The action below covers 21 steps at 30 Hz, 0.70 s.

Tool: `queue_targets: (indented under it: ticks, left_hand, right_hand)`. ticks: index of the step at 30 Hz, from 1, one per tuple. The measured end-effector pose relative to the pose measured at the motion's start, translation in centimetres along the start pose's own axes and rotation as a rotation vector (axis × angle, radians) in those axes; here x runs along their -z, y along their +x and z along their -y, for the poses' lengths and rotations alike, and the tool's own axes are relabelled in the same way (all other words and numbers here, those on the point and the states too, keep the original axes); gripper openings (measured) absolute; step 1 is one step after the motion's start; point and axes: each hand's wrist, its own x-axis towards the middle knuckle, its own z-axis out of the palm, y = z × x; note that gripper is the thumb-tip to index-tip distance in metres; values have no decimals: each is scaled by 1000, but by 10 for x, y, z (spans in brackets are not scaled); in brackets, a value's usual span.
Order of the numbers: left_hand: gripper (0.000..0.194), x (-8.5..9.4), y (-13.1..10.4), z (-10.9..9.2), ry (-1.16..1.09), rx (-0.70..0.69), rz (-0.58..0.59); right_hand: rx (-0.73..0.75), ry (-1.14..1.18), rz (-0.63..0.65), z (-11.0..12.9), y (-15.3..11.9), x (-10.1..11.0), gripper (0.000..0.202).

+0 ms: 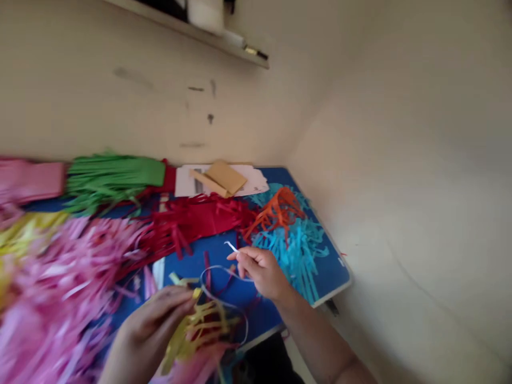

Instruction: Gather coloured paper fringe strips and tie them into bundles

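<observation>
Yellow fringe, one piece, is pinched in the left hand; the right hand clasps one white string.

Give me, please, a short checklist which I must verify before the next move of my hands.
1. Left hand grips the yellow strip: ok, pinched at the fingertips.
2. Right hand holds the thin white piece: ok, its bent tip sticks out.
3. Pale string drawn straight: not ok, it hangs in slack curves.
4. String fastened to the yellow strip: cannot tell, too blurred.
5. Blue table free of loose strips: not ok, fringes and scraps lie on it.
</observation>
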Motion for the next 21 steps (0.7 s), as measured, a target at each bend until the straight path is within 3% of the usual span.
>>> queue_targets:
  ticks: [4, 6, 13, 21]
  left_hand:
    - [43, -15, -2, -21, -369, 404, -48]
    - [44, -18, -5, -22, -519, 513, -23]
    - [44, -15, -10, -24, -649, 582, -9]
    - [41, -19, -8, -24, -670, 605, 30]
  right_hand:
    - [90, -133, 47, 12, -20, -40, 34]
    - [109, -139, 45, 13, -23, -50, 35]
    - [123, -234, 137, 11, -26, -56, 45]
    - [157, -225, 219, 15, -26, -50, 38]
